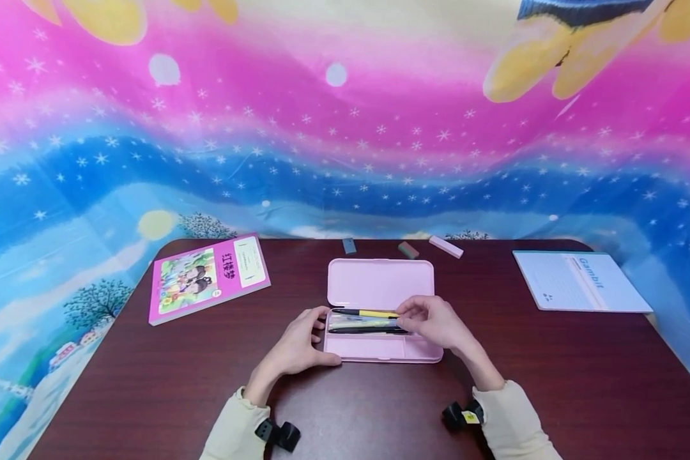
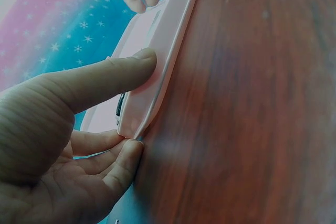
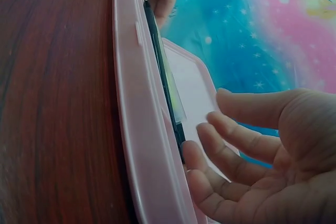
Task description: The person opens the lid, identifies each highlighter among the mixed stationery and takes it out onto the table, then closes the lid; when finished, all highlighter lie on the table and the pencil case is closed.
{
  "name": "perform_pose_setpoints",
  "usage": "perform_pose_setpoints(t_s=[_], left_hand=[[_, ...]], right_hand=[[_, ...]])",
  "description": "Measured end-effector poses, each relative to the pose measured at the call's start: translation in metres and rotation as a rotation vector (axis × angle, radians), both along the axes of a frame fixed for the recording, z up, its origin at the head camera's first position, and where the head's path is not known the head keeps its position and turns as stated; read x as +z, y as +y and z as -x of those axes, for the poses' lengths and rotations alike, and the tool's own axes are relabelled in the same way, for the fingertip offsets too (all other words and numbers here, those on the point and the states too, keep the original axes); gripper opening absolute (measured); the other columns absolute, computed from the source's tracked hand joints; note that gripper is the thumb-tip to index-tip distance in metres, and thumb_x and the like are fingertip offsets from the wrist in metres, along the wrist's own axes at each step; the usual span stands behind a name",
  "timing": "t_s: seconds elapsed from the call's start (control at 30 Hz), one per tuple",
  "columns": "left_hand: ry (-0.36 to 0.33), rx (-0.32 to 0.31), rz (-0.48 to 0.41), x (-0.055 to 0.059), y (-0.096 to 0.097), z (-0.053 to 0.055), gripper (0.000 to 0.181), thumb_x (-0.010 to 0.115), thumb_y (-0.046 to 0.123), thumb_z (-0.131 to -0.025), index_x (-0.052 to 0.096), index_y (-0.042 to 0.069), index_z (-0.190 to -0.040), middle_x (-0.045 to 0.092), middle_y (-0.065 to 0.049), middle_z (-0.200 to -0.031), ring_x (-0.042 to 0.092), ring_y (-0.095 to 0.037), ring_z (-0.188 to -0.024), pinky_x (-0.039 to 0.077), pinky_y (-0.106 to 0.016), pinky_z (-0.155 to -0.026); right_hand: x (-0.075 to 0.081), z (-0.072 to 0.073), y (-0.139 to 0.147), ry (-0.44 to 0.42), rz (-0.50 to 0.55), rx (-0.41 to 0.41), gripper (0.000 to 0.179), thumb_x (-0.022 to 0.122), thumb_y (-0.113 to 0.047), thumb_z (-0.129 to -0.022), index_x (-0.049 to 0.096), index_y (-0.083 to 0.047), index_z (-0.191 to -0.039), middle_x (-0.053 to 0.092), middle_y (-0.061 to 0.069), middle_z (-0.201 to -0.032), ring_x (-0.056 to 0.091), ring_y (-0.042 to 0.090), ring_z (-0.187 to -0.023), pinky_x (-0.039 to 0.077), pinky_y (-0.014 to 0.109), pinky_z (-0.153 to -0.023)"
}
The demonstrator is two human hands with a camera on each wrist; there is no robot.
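Note:
A pink pencil case (image 1: 365, 348) lies on the table with its lid (image 1: 381, 281) tipped back. My left hand (image 1: 299, 342) holds the case at its left end, thumb along the front wall and fingertips at the corner. Over the right part hovers my right hand (image 1: 434, 321), its fingers loosely bent. A gap shows between thumb and fingers in the right wrist view, with nothing pinched there. Inside the case lie a yellow-and-black pen (image 1: 374, 314), a black pen (image 1: 362, 330) and pale, translucent pens (image 1: 356, 321) between them. The right fingers cover the pens' right ends.
A pink book (image 1: 207, 278) lies at the table's left. Behind the case are a dark grey eraser (image 1: 349, 246), a brown-and-green eraser (image 1: 408, 250) and a pale pink block (image 1: 446, 246). A light blue notebook (image 1: 581, 281) lies at the right. A printed cloth (image 1: 322, 140) hangs behind.

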State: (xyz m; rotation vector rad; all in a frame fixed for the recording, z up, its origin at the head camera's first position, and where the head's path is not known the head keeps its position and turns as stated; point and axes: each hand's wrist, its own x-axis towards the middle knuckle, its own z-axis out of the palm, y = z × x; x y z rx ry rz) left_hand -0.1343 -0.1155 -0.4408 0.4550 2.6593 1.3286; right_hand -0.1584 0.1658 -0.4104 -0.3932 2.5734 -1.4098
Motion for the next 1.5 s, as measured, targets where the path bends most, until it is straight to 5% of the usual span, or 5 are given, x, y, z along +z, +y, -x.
perform_pose_setpoints(t_s=[0.43, 0.73, 1.07, 1.5], left_hand=[[0.028, -0.018, -0.013, -0.0036, -0.0008, 0.0022, 0.086, 0.091, 0.018, -0.060, 0.048, -0.003, -0.131, 0.053, -0.012, -0.116, 0.056, -0.020, -0.094, 0.051, -0.028, -0.076], [0.017, -0.012, -0.014, -0.0030, -0.0009, 0.0009, 0.086, 0.091, 0.017, -0.061, 0.047, -0.003, -0.132, 0.053, -0.011, -0.117, 0.055, -0.018, -0.094, 0.050, -0.027, -0.076], [0.031, -0.022, -0.013, -0.0028, -0.0008, 0.0002, 0.085, 0.091, 0.018, -0.062, 0.047, -0.004, -0.132, 0.053, -0.012, -0.117, 0.055, -0.020, -0.094, 0.051, -0.028, -0.076], [0.006, -0.012, -0.013, -0.0032, -0.0011, 0.0016, 0.086, 0.090, 0.017, -0.062, 0.046, -0.003, -0.133, 0.052, -0.010, -0.117, 0.054, -0.017, -0.096, 0.050, -0.027, -0.077]], right_hand=[[0.0012, -0.0007, 0.0048, 0.062, -0.233, 0.067, 0.007, 0.072, -0.007, -0.082, 0.068, -0.006, -0.088, 0.064, -0.001, -0.076, 0.057, 0.011, -0.072, 0.047, 0.029, -0.068], [0.0003, -0.0016, 0.0028, 0.061, -0.223, 0.119, 0.011, 0.073, -0.005, -0.081, 0.068, -0.004, -0.090, 0.066, 0.000, -0.078, 0.060, 0.010, -0.072, 0.047, 0.028, -0.068], [0.0000, -0.0028, -0.0033, 0.027, -0.188, 0.081, 0.018, 0.079, -0.002, -0.074, 0.068, -0.003, -0.088, 0.063, 0.000, -0.075, 0.057, 0.011, -0.071, 0.046, 0.027, -0.066], [0.0011, -0.0004, 0.0018, 0.065, -0.159, 0.065, 0.009, 0.076, -0.010, -0.079, 0.070, -0.008, -0.085, 0.065, -0.002, -0.074, 0.058, 0.010, -0.069, 0.047, 0.025, -0.065]])
